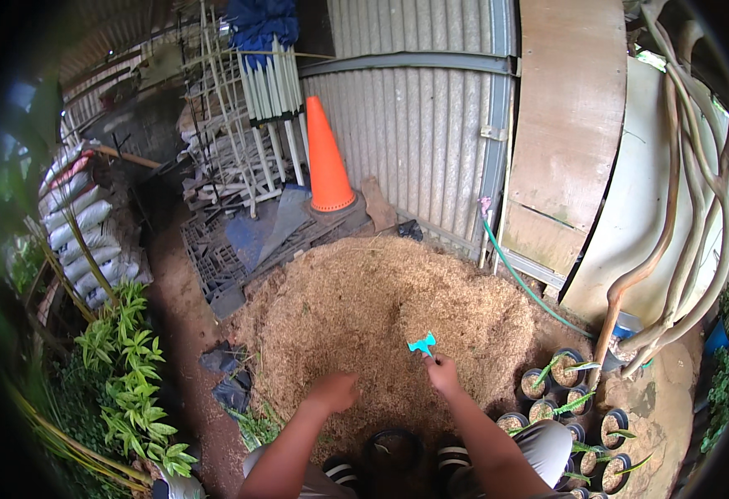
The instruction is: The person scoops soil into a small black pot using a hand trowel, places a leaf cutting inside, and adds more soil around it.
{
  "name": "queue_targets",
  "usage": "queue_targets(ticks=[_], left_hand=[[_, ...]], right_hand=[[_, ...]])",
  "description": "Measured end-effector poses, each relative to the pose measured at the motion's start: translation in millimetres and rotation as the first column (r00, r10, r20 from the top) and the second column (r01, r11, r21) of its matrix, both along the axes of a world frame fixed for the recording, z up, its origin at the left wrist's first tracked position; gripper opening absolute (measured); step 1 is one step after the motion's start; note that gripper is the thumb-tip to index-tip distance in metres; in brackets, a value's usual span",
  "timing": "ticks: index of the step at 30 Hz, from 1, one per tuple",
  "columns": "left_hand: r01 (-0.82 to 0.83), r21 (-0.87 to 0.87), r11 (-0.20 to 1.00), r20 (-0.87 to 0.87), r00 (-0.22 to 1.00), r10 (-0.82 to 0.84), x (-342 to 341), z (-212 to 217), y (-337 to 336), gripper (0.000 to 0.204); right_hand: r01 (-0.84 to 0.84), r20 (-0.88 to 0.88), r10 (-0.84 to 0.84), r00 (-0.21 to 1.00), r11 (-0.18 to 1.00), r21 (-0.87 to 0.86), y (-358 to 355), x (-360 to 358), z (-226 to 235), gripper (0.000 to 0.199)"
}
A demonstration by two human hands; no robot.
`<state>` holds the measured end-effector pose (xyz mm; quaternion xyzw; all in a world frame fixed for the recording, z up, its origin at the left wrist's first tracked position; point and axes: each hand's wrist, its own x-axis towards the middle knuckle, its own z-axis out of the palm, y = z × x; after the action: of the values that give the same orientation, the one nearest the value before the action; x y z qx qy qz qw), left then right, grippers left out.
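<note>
My right hand (442, 375) is closed around the handle of a small turquoise garden hand tool (422, 343). The tool's wide head is just over or touching a broad mound of light brown husk-like material (356, 291); I cannot tell which. My left hand (335, 391) hangs above the near side of the mound with its fingers curled, and nothing shows in them. Between my feet, below both hands, stands a round black plant pot (393, 449), its inside mostly in shadow.
Several black pots with young plants (542, 411) stand at my right. Behind the mound are an orange traffic cone (328, 158) and a corrugated wall (431, 125). A green hose (522, 279) runs along the right. Stacked sacks (86, 224) and leafy plants (131, 374) line the left.
</note>
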<state>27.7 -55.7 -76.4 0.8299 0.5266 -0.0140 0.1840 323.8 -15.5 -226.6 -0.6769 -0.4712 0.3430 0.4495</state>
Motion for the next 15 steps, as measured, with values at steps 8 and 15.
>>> queue_targets(ticks=[8,15], left_hand=[[-0.075,0.205,0.976,0.240,0.970,0.024,7.9,2.6,-10.2,0.028],[-0.130,0.232,0.964,0.272,0.960,0.065,20.0,2.3,-9.5,0.027]], right_hand=[[-0.203,0.055,0.211,0.976,0.970,-0.134,16.0,52.4,176.3,0.040],[-0.288,0.025,0.313,0.949,0.899,-0.331,-11.2,83.1,184.1,0.043]])
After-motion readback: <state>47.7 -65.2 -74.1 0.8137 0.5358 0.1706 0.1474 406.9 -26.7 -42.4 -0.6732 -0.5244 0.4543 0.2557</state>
